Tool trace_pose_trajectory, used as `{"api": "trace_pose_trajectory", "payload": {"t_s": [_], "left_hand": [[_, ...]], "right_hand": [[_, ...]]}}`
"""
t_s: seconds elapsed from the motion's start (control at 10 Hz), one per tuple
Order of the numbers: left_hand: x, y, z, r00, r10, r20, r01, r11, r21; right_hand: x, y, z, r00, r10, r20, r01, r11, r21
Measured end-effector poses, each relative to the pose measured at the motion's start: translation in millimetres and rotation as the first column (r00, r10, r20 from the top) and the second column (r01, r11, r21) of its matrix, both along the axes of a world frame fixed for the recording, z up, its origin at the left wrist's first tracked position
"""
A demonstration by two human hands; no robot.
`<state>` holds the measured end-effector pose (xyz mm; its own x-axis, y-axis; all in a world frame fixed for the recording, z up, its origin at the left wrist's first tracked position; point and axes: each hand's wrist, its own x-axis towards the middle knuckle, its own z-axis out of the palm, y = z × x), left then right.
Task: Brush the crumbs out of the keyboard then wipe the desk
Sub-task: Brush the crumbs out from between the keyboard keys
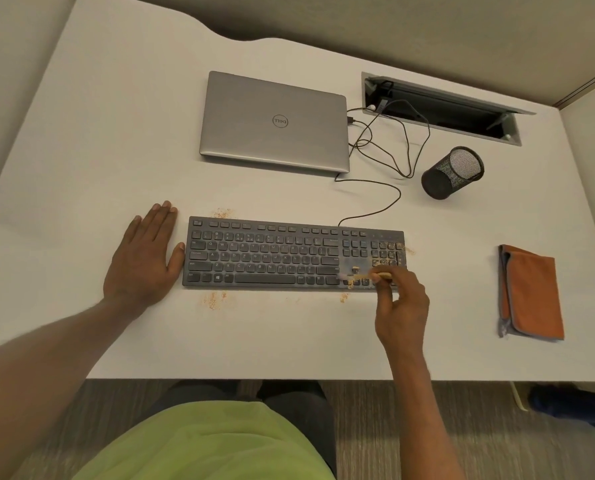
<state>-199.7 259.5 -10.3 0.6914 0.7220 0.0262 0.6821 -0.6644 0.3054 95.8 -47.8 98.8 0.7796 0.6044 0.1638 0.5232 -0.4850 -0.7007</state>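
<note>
Right grip pinches a small brush, likely light and soft-bristled, by its handle over the keyboard's crumbed right end; left grip, fingers straight, rests on the table against the keyboard.

The desk is smooth, matt white. The keyboard is dull dark plastic. The laptop looks like brushed metal, faintly shiny. The cup is black wire mesh; the cloth is soft and fuzzy, orange.
</note>
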Motion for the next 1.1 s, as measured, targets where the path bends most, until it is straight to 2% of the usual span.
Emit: {"api": "trace_pose_trajectory", "payload": {"t_s": [0.1,0.3,0.4,0.7,0.9,1.1], "left_hand": [[0.1,-0.2,0.1,1.0,0.003,-0.001,-0.003,1.0,0.003],[0.4,-0.3,-1.1,1.0,-0.001,-0.005,0.001,1.0,0.008],[0.3,0.4,-1.3,1.0,-0.003,-0.003,0.004,1.0,0.005],[0.2,1.0,-2.0,1.0,0.001,-0.004,-0.001,1.0,0.007],[0.1,0.6,-1.1,1.0,0.001,-0.006,-0.001,1.0,0.005],[0.2,0.0,-0.8,1.0,0.007,-0.007,-0.007,1.0,-0.003]], "right_hand": [[7.6,-7.5,-5.9,0.997,-0.066,0.031,0.067,0.997,-0.039],[0.6,-2.3,1.9,0.971,-0.232,-0.061,0.237,0.966,0.1],[-7.0,-3.1,-3.7,0.962,-0.262,-0.076,0.269,0.957,0.109],[-34.2,-26.4,-8.2,0.953,-0.296,-0.07,0.302,0.948,0.1],[-31.1,-10.0,-1.5,0.941,-0.326,-0.094,0.339,0.923,0.183],[-37.2,-16.2,-16.3,0.939,-0.333,-0.087,0.342,0.93,0.133]]}}
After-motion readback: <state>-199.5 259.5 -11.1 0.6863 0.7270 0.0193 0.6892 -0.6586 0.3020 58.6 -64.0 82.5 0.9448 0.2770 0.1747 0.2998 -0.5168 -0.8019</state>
